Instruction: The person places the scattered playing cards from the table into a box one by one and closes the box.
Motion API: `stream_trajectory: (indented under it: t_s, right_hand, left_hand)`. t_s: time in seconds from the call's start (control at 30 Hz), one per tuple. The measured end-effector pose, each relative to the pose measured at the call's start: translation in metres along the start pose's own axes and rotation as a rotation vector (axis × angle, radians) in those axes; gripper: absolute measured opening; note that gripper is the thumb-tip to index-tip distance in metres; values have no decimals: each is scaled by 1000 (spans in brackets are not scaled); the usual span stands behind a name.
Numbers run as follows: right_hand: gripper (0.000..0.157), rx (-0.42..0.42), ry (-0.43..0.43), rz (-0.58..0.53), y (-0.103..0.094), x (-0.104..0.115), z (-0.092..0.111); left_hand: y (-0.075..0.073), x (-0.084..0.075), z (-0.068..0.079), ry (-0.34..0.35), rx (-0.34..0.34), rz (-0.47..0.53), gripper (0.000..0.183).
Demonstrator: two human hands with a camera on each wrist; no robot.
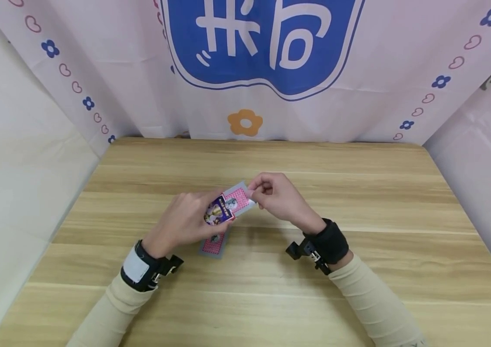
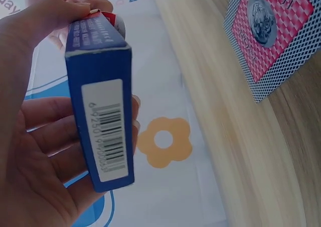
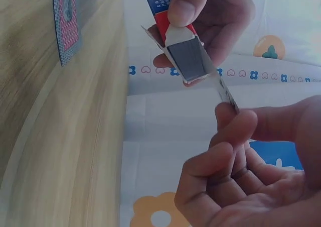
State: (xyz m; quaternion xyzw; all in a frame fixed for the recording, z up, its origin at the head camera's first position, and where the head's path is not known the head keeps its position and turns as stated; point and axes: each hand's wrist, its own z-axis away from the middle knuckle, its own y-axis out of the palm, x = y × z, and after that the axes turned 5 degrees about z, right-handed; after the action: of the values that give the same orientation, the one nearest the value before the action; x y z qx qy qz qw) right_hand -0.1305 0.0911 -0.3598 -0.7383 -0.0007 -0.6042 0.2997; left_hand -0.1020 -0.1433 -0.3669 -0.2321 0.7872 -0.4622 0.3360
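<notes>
My left hand (image 1: 186, 217) grips a small blue and red card box (image 1: 218, 212), its barcode end (image 2: 106, 131) facing the left wrist camera. At the box's open end, the grey edges of a stack of cards (image 3: 189, 59) show inside in the right wrist view. A red-patterned playing card (image 1: 238, 199) sticks out of that end. Thumb and finger of my right hand (image 1: 281, 198) pinch the card's outer edge; its other fingers are curled. Below the left hand, another red-backed card (image 1: 212, 246) lies on the table, partly covered by that hand.
The wooden table (image 1: 358, 193) spreads around both hands. Behind it hangs a pale curtain (image 1: 132, 86) with a blue emblem and an orange flower. White cloth (image 1: 15, 168) stands along the left side. A black strap with a small camera (image 1: 325, 243) sits on the right wrist.
</notes>
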Motion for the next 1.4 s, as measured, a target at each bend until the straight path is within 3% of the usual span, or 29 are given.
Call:
stream_trajectory:
  t_s: [0.2,0.43,0.6,0.67,0.97,1.2,1.4]
  right_hand:
    - [4,84,11,-21,9,2,0]
    - [7,79,46,-18,-1,12,2]
    - [7,121,47,-23,-2,9,2]
    - [8,131,47,-33,0,-1,-2]
    - [7,136,90,-71,4,0,-1]
    - [7,185,18,-20,17,-3,0]
    - [7,164,47,-26,16,-3,-1]
  left_hand:
    - [-1,-2,0,14,6,27,66]
    - [-1,-2,0,-6,2,28,68]
    - [0,-2,1,-14,4,12,66]
    - [0,-2,1,-12,2,12,66]
    - [-2,-2,1,-12,6,12,65]
    - [-1,-3,1,8,21,34,59]
    - [0,-2,0,28,-1,40,56]
